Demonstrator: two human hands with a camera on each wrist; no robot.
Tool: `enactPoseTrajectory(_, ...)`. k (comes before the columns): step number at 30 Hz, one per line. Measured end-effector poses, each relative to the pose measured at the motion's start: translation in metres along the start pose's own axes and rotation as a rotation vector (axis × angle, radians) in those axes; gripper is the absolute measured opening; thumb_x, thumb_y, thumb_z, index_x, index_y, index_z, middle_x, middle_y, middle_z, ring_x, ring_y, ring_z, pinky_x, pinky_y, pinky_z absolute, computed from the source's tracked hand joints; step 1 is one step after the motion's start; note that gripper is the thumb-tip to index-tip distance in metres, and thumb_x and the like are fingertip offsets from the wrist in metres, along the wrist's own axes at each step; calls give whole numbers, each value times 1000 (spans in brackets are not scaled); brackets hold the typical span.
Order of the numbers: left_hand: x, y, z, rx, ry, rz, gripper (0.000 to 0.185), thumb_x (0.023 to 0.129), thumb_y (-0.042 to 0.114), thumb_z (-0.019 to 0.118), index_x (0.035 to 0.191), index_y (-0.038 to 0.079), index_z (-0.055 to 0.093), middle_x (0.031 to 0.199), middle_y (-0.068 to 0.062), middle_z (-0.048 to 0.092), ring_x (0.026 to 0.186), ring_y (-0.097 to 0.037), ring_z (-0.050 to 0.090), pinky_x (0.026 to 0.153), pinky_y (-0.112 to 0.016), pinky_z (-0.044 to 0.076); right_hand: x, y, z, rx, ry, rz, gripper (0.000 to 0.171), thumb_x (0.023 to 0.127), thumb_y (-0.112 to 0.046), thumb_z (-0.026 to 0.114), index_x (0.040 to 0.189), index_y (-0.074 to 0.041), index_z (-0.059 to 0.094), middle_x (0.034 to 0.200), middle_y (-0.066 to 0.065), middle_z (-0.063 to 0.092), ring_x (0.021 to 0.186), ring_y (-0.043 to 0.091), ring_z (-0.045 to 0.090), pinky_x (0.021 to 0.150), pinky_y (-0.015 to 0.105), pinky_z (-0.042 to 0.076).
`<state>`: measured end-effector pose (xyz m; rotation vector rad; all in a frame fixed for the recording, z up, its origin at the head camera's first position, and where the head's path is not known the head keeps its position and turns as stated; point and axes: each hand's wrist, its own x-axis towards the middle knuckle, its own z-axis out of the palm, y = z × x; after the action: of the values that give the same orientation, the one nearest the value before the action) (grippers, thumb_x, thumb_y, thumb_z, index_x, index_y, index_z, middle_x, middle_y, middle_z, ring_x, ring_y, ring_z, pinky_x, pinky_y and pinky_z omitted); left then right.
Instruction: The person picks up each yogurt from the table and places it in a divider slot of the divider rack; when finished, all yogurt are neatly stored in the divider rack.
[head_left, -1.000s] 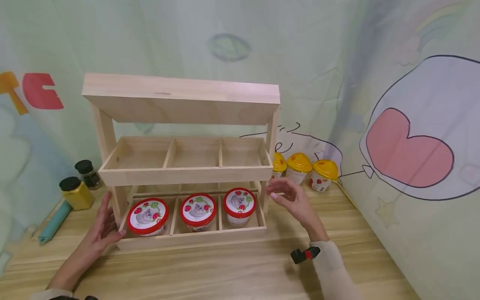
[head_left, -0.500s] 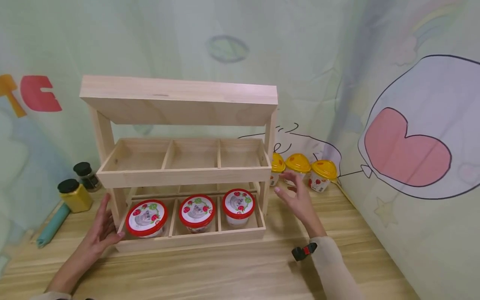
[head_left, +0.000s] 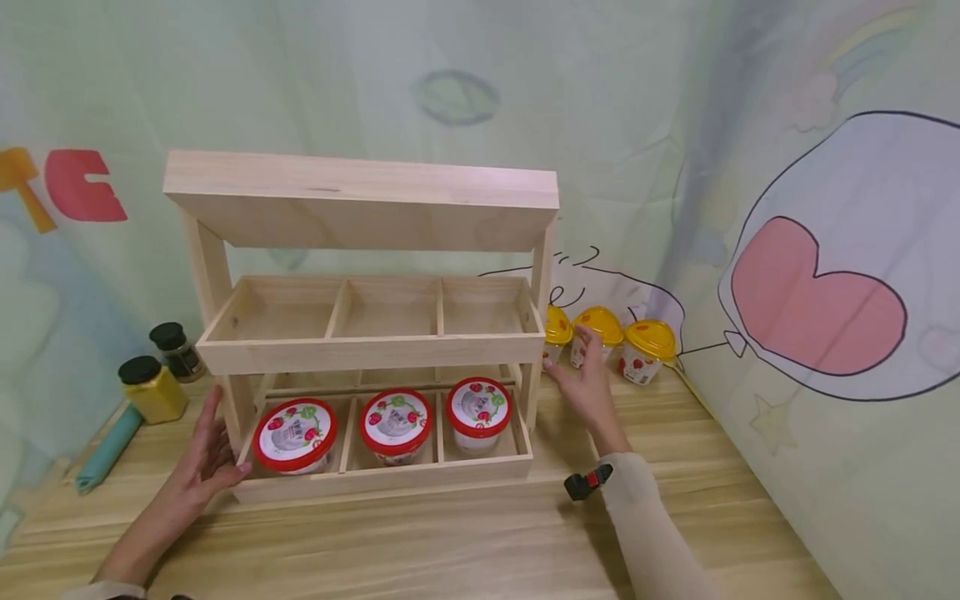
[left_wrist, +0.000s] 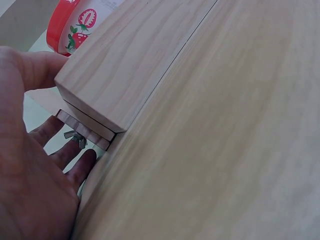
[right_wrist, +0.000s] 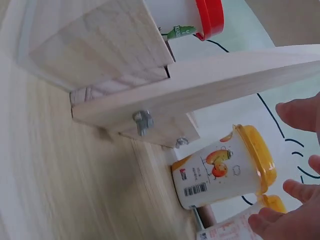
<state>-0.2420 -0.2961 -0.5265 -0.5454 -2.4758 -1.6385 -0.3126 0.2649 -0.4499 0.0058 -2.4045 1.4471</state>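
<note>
A two-tier wooden display rack (head_left: 367, 354) with a slanted top board stands on the table. Its lower tray holds three red-lidded tubs (head_left: 396, 423), one per compartment; the upper compartments hold nothing. At the lower left corner, my left hand (head_left: 197, 471) grips the rack, thumb on the tray's front corner and fingers along the side, near a wing nut (left_wrist: 77, 137). My right hand (head_left: 588, 387), thumb and fingers spread, reaches past the rack's right side to three yellow-lidded cups (head_left: 649, 343). In the right wrist view its fingertips are beside the nearest cup (right_wrist: 220, 170), holding nothing.
Left of the rack stand a yellow jar with a black lid (head_left: 155, 396) and a dark jar (head_left: 177, 352). A teal roll (head_left: 110, 450) lies in front of them. A printed curtain (head_left: 457, 100) closes off the back and right side.
My right hand has moved from beside the rack's right upright back and right to the yellow-lidded cups. The left hand has kept its place on the rack.
</note>
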Motion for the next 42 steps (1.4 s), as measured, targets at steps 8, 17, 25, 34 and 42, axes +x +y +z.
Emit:
enactPoseTrajectory(8,2,2,1,3,-5,-22,114,101,-5,62,171,38,-16,169,-44,6,127,24,31,102,1,30,5,7,14,51,55,-5,77,98,-12,74,162,-10,31,175,20,32,161,43,32,132,60,26)
enactPoseTrajectory(17,1,2,3,11,-13,-18,114,100,-3,63,171,37,-16,174,-37,5,127,25,31,102,0,32,7,16,25,29,119,-63,70,98,-10,71,160,-11,38,170,13,41,162,34,33,134,58,23)
enactPoseTrajectory(25,-3,-2,3,20,3,-8,113,100,-5,63,172,36,-14,178,-6,12,129,24,32,102,-1,33,19,13,40,9,201,-151,60,98,-18,75,152,-7,52,163,18,49,156,38,40,132,59,26)
enactPoseTrajectory(34,0,-1,-1,24,11,32,115,99,-10,62,172,34,-14,172,11,18,130,22,32,102,-2,34,30,12,51,-44,241,-183,48,95,-21,76,137,-2,66,159,24,53,154,45,42,131,65,25)
enactPoseTrajectory(42,-1,2,0,40,8,10,114,101,-5,63,172,36,-15,176,1,15,129,23,30,102,0,33,29,14,52,-102,212,-219,46,93,-14,82,134,1,69,157,25,50,150,49,43,127,68,30)
